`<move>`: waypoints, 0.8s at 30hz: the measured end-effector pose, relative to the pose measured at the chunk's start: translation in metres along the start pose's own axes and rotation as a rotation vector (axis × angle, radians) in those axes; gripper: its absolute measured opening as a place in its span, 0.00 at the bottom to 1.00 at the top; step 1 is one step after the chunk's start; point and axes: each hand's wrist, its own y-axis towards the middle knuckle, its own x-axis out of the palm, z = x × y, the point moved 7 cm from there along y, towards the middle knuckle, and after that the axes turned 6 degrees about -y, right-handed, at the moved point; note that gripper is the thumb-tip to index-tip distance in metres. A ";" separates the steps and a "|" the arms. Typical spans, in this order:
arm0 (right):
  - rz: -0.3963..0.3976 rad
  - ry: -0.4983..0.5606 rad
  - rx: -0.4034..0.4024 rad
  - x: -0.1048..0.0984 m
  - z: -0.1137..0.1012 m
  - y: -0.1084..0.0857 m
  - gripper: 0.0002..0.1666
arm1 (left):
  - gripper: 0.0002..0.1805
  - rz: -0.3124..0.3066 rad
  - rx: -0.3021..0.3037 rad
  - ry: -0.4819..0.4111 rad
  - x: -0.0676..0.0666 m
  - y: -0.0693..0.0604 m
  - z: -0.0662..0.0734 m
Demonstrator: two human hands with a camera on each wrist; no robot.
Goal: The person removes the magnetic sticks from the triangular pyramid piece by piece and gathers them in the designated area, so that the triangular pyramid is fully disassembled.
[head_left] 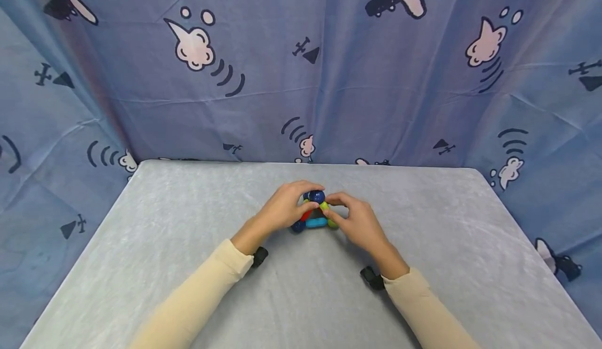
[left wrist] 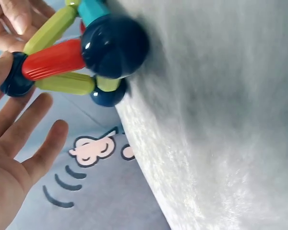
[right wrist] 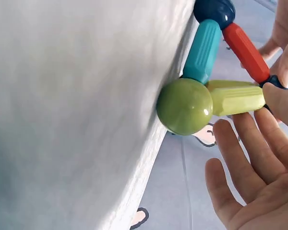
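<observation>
A small frame of rods and balls stands on the table. Its top dark blue ball (head_left: 317, 197) is pinched between the thumb and fingers of the left hand (head_left: 284, 206). The right hand (head_left: 359, 223) pinches a yellow-green rod (right wrist: 237, 99) near its upper end, other fingers spread below. Along the base runs a teal rod (head_left: 316, 222) between a dark blue ball (left wrist: 115, 46) and a green ball (right wrist: 185, 106). A red rod (left wrist: 54, 59) slopes up to the top ball. Another dark blue ball (left wrist: 108, 95) shows at the back in the left wrist view.
A pale grey cloth covers the table (head_left: 188, 265). Behind it hangs a blue curtain (head_left: 263, 67) printed with planes and clouds. Black wrist devices are at the left wrist (head_left: 259, 256) and right wrist (head_left: 372, 278).
</observation>
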 end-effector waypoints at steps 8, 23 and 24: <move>-0.010 0.021 -0.020 0.003 -0.015 -0.023 0.15 | 0.22 0.022 0.001 -0.009 0.002 -0.031 0.015; 0.018 -0.009 -0.066 0.007 -0.032 -0.035 0.13 | 0.20 0.115 0.010 -0.001 0.002 -0.057 0.027; 0.021 -0.011 -0.072 0.008 -0.032 -0.036 0.12 | 0.19 0.117 0.010 -0.004 0.003 -0.057 0.027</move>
